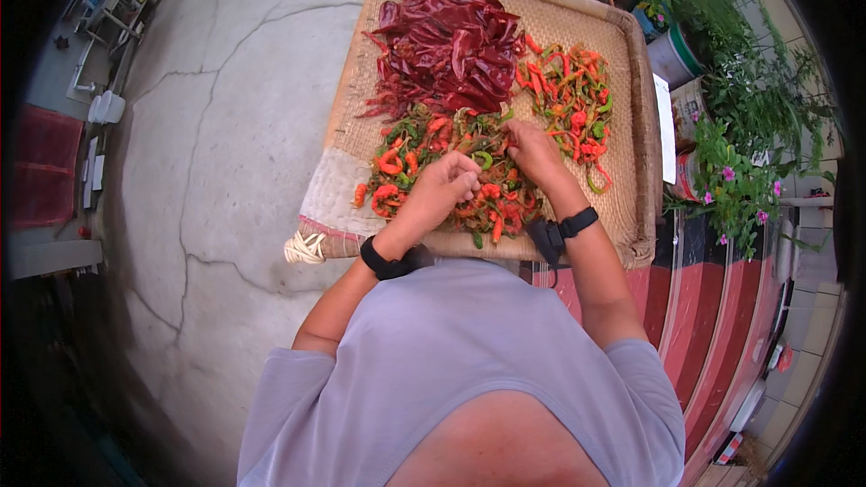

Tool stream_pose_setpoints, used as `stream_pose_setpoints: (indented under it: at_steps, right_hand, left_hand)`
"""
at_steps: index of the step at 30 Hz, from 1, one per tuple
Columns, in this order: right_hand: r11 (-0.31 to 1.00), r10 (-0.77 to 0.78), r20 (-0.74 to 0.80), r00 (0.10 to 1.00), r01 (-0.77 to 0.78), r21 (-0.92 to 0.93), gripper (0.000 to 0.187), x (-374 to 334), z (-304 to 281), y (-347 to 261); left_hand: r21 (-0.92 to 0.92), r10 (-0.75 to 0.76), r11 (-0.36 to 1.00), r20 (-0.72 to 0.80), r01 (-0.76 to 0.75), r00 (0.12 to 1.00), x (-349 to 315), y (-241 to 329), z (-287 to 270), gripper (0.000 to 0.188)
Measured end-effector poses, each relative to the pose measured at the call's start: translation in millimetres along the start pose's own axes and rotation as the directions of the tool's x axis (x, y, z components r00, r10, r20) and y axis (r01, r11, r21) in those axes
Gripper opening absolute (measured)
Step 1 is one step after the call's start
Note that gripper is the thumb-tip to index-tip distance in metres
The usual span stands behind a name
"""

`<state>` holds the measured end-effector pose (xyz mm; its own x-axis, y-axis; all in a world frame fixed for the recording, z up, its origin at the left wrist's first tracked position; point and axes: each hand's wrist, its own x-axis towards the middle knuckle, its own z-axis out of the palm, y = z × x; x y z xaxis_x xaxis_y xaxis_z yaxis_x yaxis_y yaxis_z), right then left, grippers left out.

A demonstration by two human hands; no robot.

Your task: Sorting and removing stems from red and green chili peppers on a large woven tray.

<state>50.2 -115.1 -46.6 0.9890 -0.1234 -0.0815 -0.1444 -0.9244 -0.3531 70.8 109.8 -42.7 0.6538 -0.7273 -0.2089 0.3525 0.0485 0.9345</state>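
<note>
A mixed heap of chili peppers with stems and withered leaves [397,162] lies at the near edge of a woven tray [627,171]. Both of my hands are over this heap. My left hand [442,185] has its fingers curled together in a pinch, and anything between them is too small to make out. To its right, my right hand [535,153] reaches down with bent fingers closed at the heap's far side; its fingertips' contents are hidden. Behind the heap is a pile of large dark red dried peppers [451,41]. Smaller red, orange and green peppers [573,95] lie at the right.
A pale cloth [334,189] covers the tray's near left corner. Potted plants with pink flowers [726,176] and a white bucket [672,59] stand close along the right. Cracked concrete floor [244,135] stretches out at the left, with a shelf [117,13] beyond.
</note>
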Motion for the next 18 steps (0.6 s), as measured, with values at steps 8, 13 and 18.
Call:
stream_pose_setpoints:
  at_steps: [8,13,18]
  right_hand:
    - [0.935,0.08,-0.08,0.994,-0.047,0.35,0.03,-32.4,-42.1,-13.8]
    - [0.442,0.041,0.122,0.992,-0.128,0.888,0.019,-56.0,-44.8,-41.9]
    - [0.364,0.043,0.164,0.985,-0.168,0.916,0.021,-63.2,-27.2,-49.0]
  left_hand:
    - [0.085,0.04,0.996,-0.006,-0.039,0.999,0.3,-1.4,-0.6,0.015]
    - [0.221,0.106,0.97,0.0,-0.103,0.994,-1.7,18.4,18.9,0.026]
    - [0.199,-0.005,0.98,0.117,-0.019,0.993,0.8,1.1,10.5,0.026]
